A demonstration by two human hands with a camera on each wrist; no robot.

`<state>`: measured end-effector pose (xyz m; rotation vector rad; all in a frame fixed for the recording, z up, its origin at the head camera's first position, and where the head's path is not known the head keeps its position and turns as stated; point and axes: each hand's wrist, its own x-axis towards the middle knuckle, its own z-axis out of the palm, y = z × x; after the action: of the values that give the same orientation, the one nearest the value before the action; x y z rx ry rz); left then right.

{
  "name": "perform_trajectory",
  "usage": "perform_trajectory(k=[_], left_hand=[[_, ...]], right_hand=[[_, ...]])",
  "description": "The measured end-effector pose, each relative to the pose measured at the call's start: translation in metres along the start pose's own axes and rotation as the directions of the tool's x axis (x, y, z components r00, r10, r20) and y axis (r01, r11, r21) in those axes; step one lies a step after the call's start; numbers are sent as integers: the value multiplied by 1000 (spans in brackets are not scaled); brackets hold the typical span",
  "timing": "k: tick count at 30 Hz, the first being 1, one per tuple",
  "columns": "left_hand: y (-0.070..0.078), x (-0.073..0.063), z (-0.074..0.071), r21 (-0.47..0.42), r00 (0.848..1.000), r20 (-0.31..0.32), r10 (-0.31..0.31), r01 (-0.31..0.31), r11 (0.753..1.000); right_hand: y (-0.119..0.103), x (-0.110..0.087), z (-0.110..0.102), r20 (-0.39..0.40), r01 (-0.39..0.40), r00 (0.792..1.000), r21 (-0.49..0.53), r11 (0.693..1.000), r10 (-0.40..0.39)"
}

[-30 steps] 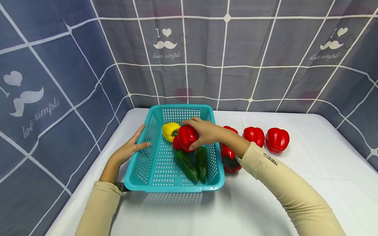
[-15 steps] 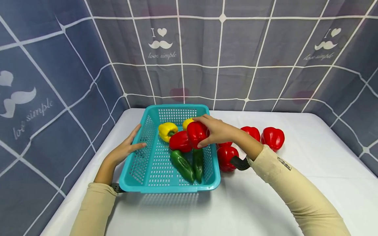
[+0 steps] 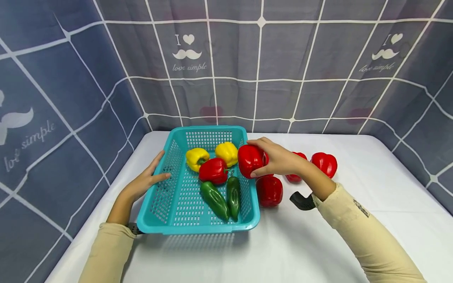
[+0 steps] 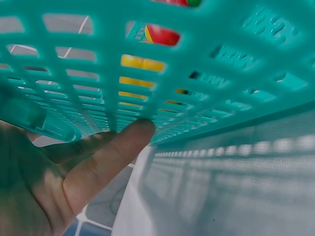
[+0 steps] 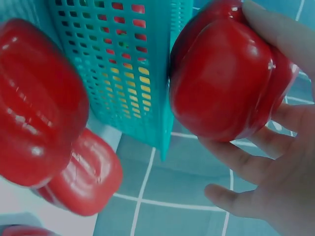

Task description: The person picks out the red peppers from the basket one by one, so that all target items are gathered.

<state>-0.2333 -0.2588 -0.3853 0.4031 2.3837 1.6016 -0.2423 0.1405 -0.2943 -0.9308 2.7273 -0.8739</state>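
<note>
The relation that matters is between the red bell pepper (image 3: 249, 161) in the right hand (image 3: 277, 158) and the turquoise basket (image 3: 198, 230). In the head view the pepper is overlapping the basket's right rim; in the right wrist view it is showing right beside the perforated wall's edge, though whether pepper and rim are touching I cannot tell. It is sitting at the hand's left, between the grip and the basket's inside. Being nearly as broad as long, with no stem showing, it is giving no clear long axis.

The right hand's grip is spreading wide, about the pepper's breadth: the thumb is pressing from the near side and fingers are curling at the far side, while one finger is standing off the skin.

The left hand (image 3: 143, 182) is lying at the opposite side, well apart from the pepper, its fingers extending along the basket's left wall and holding nothing between them.

Inside, a second red bell pepper (image 3: 213, 171) is resting by two yellow bell peppers (image 3: 197, 159) and two long green peppers (image 3: 214, 201). Other red bell peppers (image 3: 269, 191) are sitting on the bench (image 3: 283, 247), just outside the right wall and farther right.
</note>
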Motion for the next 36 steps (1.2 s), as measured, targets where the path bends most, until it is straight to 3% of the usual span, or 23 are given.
perform_trajectory(k=[19, 36], left_hand=[[-3, 3, -1, 26, 1000, 10, 11, -11, 1000], [-3, 1, 0, 22, 1000, 5, 5, -6, 1000]], right_hand=[[47, -61, -5, -136, -98, 985, 35, 995, 102], [71, -94, 0, -212, -140, 966, 42, 989, 146]])
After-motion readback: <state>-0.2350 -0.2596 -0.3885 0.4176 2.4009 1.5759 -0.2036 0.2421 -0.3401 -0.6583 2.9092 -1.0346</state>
